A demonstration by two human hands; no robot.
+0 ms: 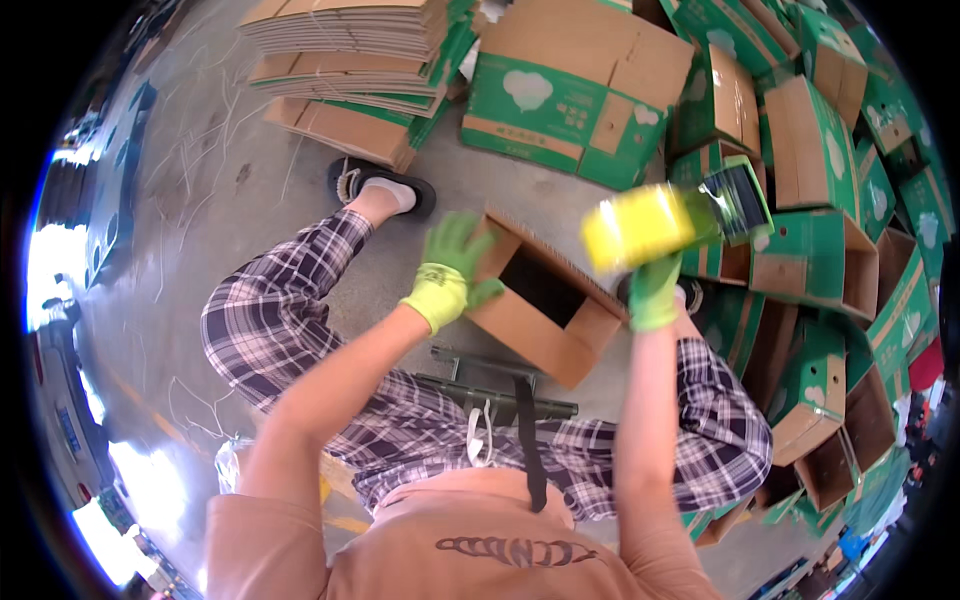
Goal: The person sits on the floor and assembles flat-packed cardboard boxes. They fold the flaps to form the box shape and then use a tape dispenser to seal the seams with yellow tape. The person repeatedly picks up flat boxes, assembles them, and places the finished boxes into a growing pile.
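Observation:
Between my legs sits a brown cardboard box (527, 335), tilted in view, with a dark opening facing up. My left hand (452, 268), in a green and yellow glove, is at the box's left end. Its fingers are spread, the thumb overlapping the box's edge; whether it presses on the box I cannot tell. In my right hand (655, 290), also gloved in green, is a tape dispenser with a yellow roll (637, 228), held above the box's right end. The dispenser's dark head points right, and the roll is blurred by motion. Its handle is hidden by my fingers.
Stacks of flattened cardboard boxes (345, 75) lie at the far left. A flat green and brown carton (535, 100) rests beyond my box. Several open green boxes (815, 255) are piled on the right. A low dark frame (460, 390) is below me; loose strings lie on the floor.

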